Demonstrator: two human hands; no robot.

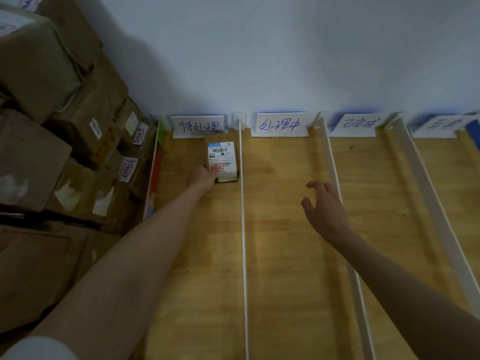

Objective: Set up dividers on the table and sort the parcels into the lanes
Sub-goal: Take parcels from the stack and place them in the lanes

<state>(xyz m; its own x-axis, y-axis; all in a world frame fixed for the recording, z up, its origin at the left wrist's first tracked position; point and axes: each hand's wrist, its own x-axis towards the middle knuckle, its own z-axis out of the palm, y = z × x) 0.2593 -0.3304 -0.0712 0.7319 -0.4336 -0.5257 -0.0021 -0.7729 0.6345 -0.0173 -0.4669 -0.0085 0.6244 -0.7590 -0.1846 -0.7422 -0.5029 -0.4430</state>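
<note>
The left hand [204,178] is stretched out to the far end of the leftmost lane, where a small cardboard parcel [222,162] lies flat on the wooden bench [280,229], label up, just below the paper sign [198,126] standing against the wall. The fingers rest on the near end of the parcel's top and its near edge; it looks like a light press or a loose hold more than a firm grasp, though the dim light makes that hard to judge. The parcel sits close beside the thin white divider [242,229] on its right.

To finish this step well, I would nudge the parcel square against the back of the lane without knocking the sign over, and keep it off the divider, which looks light and easy to shift. Then lift the fingers straight up so the parcel stays put.

The right hand [324,211] hovers over the second lane, fingers spread and relaxed, grasping nothing.

Three more signs and two wider white dividers [335,183] mark the other lanes; the rightmost sign [441,125] is cut off and blurred. The stack of boxes [65,141] to the left is dark, and its labels cannot be read. The bench's near edge is out of view.
</note>
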